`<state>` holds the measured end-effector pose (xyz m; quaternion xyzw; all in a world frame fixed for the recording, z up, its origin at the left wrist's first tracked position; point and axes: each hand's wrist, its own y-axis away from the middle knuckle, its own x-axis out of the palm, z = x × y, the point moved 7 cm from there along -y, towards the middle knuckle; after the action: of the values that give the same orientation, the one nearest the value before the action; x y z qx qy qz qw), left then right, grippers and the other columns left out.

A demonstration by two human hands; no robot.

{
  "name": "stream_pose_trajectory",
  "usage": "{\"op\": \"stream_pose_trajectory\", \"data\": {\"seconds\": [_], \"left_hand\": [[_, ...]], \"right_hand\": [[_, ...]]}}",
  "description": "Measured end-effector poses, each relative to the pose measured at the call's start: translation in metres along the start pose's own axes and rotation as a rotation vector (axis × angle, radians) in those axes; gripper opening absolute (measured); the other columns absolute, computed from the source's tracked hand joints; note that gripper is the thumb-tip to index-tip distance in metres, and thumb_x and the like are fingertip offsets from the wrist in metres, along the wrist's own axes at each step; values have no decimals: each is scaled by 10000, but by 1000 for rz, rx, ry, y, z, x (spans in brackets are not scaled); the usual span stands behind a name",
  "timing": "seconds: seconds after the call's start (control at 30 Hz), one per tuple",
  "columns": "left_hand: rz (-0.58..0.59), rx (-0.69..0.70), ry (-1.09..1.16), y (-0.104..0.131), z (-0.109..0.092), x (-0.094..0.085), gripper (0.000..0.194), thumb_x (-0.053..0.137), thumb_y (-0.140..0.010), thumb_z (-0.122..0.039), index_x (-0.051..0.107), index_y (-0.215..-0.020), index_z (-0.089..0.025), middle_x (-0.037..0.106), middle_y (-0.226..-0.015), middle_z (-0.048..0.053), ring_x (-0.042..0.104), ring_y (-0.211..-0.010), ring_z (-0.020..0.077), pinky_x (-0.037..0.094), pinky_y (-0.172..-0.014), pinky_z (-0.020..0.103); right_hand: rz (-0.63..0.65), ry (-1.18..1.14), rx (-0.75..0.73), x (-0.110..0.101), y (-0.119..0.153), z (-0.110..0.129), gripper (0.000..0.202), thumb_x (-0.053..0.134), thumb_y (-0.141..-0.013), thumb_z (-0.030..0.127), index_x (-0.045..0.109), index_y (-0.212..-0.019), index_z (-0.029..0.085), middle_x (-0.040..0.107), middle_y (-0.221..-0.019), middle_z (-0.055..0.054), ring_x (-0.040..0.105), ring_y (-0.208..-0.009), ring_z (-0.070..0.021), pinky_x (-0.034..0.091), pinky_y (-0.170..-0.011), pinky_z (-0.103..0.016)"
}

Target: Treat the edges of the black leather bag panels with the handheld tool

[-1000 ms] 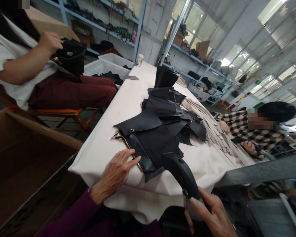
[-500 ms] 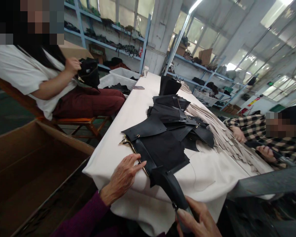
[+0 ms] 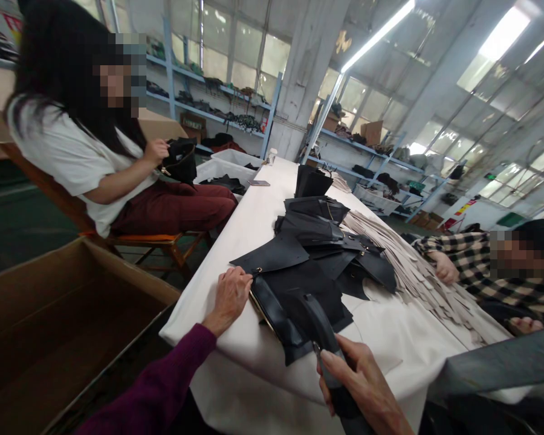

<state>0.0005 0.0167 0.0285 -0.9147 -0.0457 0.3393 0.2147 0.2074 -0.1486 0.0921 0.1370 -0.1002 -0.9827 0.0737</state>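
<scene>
Head view: left hand is pinching black leather-like zippered panel, likely floppy, best corner-held; right hand clasping curved black implement.

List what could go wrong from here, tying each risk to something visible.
1. The right hand holds a tool over the black panel; a slip might scuff it.
2. The left hand is at the zipper's far end; a tug could pull the panel askew.
3. Black pieces overlap in a pile just behind; a knock might shift them.
</scene>
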Motion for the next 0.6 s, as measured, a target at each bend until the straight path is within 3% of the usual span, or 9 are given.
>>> {"op": "stream_pose_trajectory", "data": {"seconds": [0.1,0.17,0.23,0.3,0.6], "left_hand": [[7,-75,116,-6,8,1,236,437,-830,-263,618,-723,-155,589,-746,69,558,-797,210,446,-759,355],[45,-148,230,-8,16,4,285,403,-837,-315,586,-688,-155,568,-638,30,555,-583,153,456,-573,272],[88,-223,352,-7,24,9,329,379,-830,-375,555,-663,-152,538,-569,-5,468,-386,102,378,-390,220],[108,-278,457,-5,29,12,342,379,-807,-413,543,-665,-147,533,-563,-17,403,-308,78,302,-302,203],[136,-281,670,4,24,16,330,467,-760,-425,595,-684,-130,509,-518,-21,413,-384,80,282,-356,190]], "right_hand": [[6,18,-18,5,-13,5,410,531,-835,534,515,-755,132,546,-470,14,496,-365,-93,397,-360,-173],[12,26,-28,9,-17,10,393,526,-847,514,515,-752,132,546,-479,17,499,-373,-91,409,-373,-176],[14,35,-35,13,-19,15,378,528,-854,494,519,-748,131,544,-486,20,500,-381,-88,414,-383,-176],[21,39,-37,17,-21,19,372,526,-857,488,524,-753,131,543,-488,21,501,-385,-90,413,-382,-175],[74,48,-52,36,-51,28,367,552,-841,482,546,-758,124,558,-487,10,503,-380,-98,412,-371,-181]]}}
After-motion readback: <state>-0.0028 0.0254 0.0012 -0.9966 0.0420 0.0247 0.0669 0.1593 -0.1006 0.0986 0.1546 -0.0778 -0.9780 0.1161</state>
